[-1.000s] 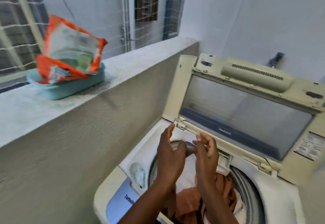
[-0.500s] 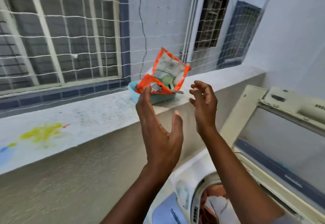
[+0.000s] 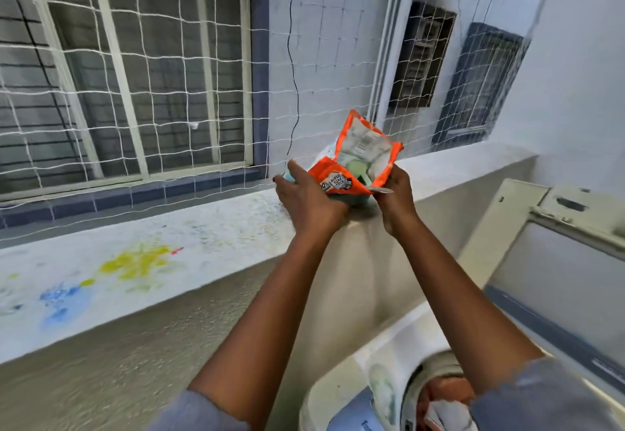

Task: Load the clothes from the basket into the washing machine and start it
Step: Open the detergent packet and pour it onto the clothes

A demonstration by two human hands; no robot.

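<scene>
Up from the washing machine [image 3: 345, 373] since 1 s ago, my left grip [image 3: 311, 200] and right grip [image 3: 397, 194] each clasp the orange detergent pouch [image 3: 358, 160] at the ledge [image 3: 209, 227]; clothes [image 3: 446, 393] lie inside the machine.

You face a white parapet ledge [image 3: 216, 227], yellow and blue stains [image 3: 135, 263] on it; rope netting [image 3: 162, 119] above; barred window [image 3: 176, 69] behind; daylight.

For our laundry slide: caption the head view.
The person's left grip and right grip hold the orange plastic pouch in a pale blue tub on the concrete ledge.
</scene>
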